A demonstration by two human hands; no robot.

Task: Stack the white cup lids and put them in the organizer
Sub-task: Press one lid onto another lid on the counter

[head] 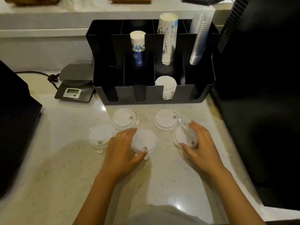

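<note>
**Both hands on lids at the counter's near edge**

The left hand [121, 149] curls around the left side of a white lid [145, 142] lying flat on the pale stone counter [65, 176], thumb at its near rim and fingers at its far-left rim; whether it truly grips or only touches cannot be told. The right hand [200, 144] cups a second lid [180, 135] on the right, with fingers spread over its far side and thumb at its near edge, loosely closing on it.

Further left lies a third lid [100, 137], just beside the left hand. Beyond these, two more lids rest apart from each other: the far-left lid [124, 118] and the far-right lid [166, 119].

Behind them stands the black organizer [183, 93], with a short stack of paper cups [166, 87] in a front slot. Taller stacks stand in the back slots: blue-patterned cups [138, 46], printed white cups [168, 38] and clear plastic cups [199, 38]. A small digital scale [75, 85] sits left of the organizer.
</note>
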